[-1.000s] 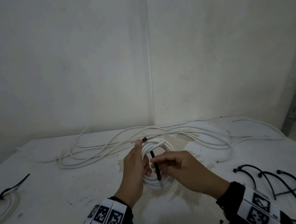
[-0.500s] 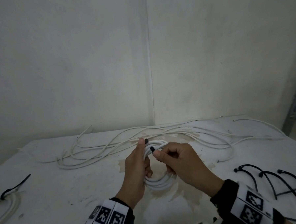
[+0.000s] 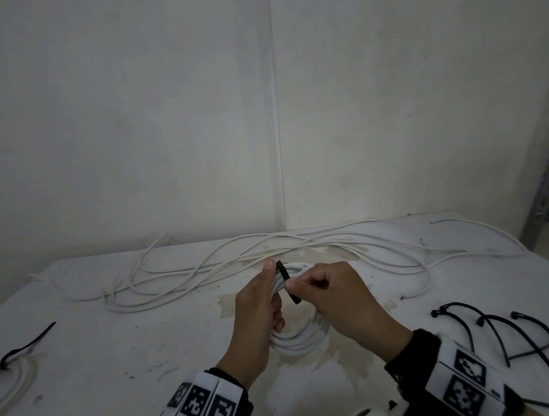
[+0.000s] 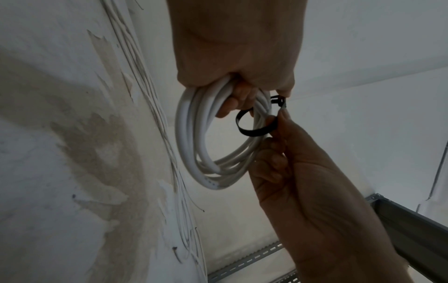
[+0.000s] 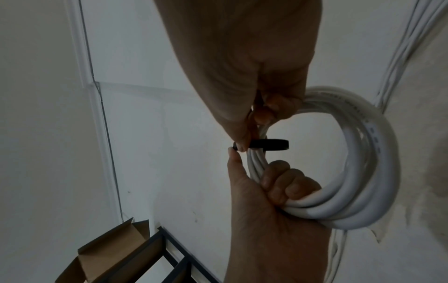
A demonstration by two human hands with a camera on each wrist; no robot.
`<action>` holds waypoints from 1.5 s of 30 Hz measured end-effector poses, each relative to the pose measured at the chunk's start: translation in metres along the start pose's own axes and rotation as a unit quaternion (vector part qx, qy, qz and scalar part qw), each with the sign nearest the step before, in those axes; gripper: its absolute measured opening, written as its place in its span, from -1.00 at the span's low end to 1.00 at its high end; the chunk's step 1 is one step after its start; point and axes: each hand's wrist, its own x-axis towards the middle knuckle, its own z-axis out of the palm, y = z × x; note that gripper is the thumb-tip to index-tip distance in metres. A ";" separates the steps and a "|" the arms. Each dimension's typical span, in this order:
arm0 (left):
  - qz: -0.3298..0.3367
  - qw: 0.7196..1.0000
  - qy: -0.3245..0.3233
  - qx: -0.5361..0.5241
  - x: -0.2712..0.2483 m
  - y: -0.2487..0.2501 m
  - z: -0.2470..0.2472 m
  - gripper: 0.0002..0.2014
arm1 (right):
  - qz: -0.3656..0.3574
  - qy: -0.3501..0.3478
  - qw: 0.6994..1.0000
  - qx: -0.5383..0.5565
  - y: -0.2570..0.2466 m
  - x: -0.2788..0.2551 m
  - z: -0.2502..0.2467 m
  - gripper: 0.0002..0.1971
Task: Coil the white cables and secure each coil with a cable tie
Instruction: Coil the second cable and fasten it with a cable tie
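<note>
Left hand point(image 3: 259, 307): grip clenched round coil point(image 5: 358, 172), centre frame, keeping the loops bunched.
Right hand point(image 3: 338, 300): grip pinching tie point(image 4: 254, 132), looped round strands to cinch.

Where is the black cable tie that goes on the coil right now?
In the head view it sits mid-table: the black cable tie loops around the white coil, pinched by the right hand, while the left hand holds the coil.

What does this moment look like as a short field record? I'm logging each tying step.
left hand: grips the white coil, fingers curled round its strands
right hand: pinches the black cable tie
tie state: looped loosely round the coil, not cinched
loose cables: spread along the table's far side
spare ties: on the table, right
finished coil: tied, far left
</note>
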 end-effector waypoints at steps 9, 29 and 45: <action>-0.010 1.000 0.000 0.005 0.000 -0.003 -0.002 -0.62 | 0.035 -0.008 0.999 0.012 -0.003 0.000 -0.001 -0.76; 0.001 0.999 0.023 0.048 0.003 0.006 -0.012 -0.63 | 0.009 -0.042 0.998 -0.054 -0.016 0.007 0.004 -0.74; 0.049 0.997 0.043 0.029 -0.001 0.004 -0.018 -0.64 | -0.046 -0.023 0.998 -0.048 -0.004 -0.004 0.015 -0.92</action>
